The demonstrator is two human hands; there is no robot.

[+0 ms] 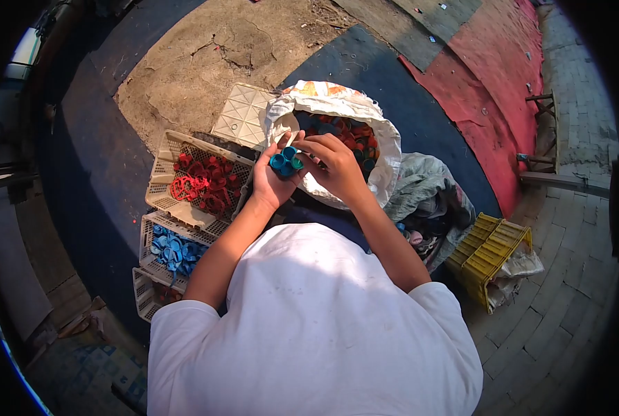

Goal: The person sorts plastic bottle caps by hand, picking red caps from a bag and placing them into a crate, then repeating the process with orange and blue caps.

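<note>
A small cluster of teal and blue round plastic pieces (pixel 286 161) rests in my left hand (pixel 275 182), whose fingers curl around it from the left and below. From the right, my right hand (pixel 331 163) touches the cluster, its thumb and bent fingers at the green piece on the right side. A thin pale strip sticks up between the hands. Just beyond them stands an open white woven sack (pixel 391 149), with many red, orange and dark teal pieces (pixel 354 135) inside.
At the left, a cream crate (pixel 158 188) holds red pieces (pixel 205 182), and a white crate (pixel 145 239) below it holds blue ones (pixel 178 251). To the right lie a grey-green sack (pixel 420 177) and a yellow crate (pixel 486 253). A cream lattice panel (pixel 243 114) lies behind the left hand.
</note>
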